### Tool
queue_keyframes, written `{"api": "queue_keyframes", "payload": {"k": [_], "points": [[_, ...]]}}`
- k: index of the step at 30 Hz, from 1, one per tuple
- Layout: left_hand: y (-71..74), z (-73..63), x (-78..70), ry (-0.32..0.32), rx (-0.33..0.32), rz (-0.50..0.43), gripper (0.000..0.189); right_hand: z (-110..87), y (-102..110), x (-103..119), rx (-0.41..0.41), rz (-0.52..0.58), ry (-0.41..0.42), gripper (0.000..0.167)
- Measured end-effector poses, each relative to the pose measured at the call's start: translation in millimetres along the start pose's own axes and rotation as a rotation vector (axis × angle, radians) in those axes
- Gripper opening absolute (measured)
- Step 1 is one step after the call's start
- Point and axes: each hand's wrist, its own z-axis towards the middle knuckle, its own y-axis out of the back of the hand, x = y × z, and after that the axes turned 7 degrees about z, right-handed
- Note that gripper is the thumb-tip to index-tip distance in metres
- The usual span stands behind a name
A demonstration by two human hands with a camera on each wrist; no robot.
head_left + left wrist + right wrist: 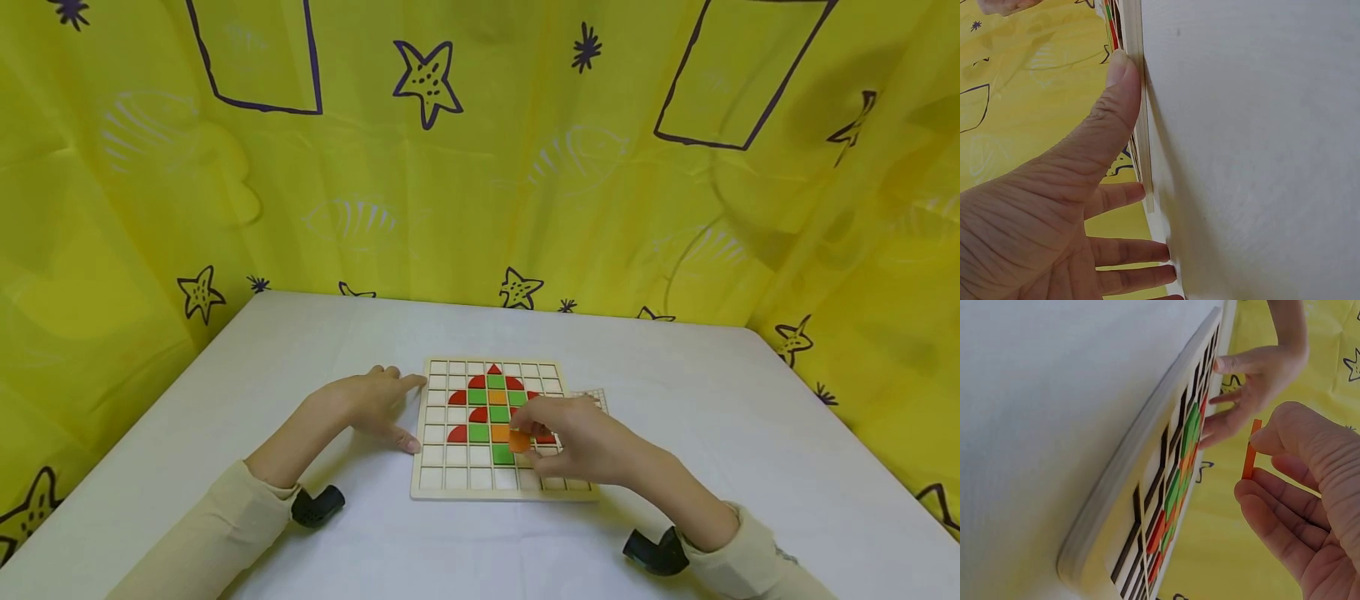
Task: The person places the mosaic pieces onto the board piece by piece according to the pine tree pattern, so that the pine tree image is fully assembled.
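Observation:
A wooden grid board [457, 493] lies on the white table, with red, green and orange tiles set in a tree-like pattern. My left hand [371, 404] is at its left side, thumb [1124, 72] and index fingertip against the edge, fingers stretched out. Between thumb and fingers, my right hand [585, 437] pinches a thin orange square tile [1252, 450], held above the board's surface. In the head view this tile overlaps the area right of the lowest orange tile, just above the bottom green tile [503, 454]. The right hand hides part of the board's right side.
A small gridded card [600, 400] shows beyond the board's right edge. Black wrist devices [318, 507] sit at both cuffs. A yellow patterned curtain [465, 183] hangs behind the table and along its sides.

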Motion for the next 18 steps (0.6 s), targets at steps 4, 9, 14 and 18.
{"api": "queue_keyframes", "payload": {"k": [4,9,14,18], "points": [[0.3,0.1,-0.7,-0.003,0.004,0.006,0.102,2.2,-6,1,0.026,0.004,0.008,0.024],[1.0,0.1,-1.6,-0.005,0.007,0.006,0.102,4.4,-12,1,0.053,0.002,0.030,0.020],[1.2,0.1,-1.7,-0.004,0.008,0.008,0.102,4.8,-17,2,0.067,0.029,0.033,0.019],[1.1,0.6,-0.9,-0.006,0.004,0.011,0.103,4.0,-19,4,0.103,0.039,-0.002,0.019]]}}
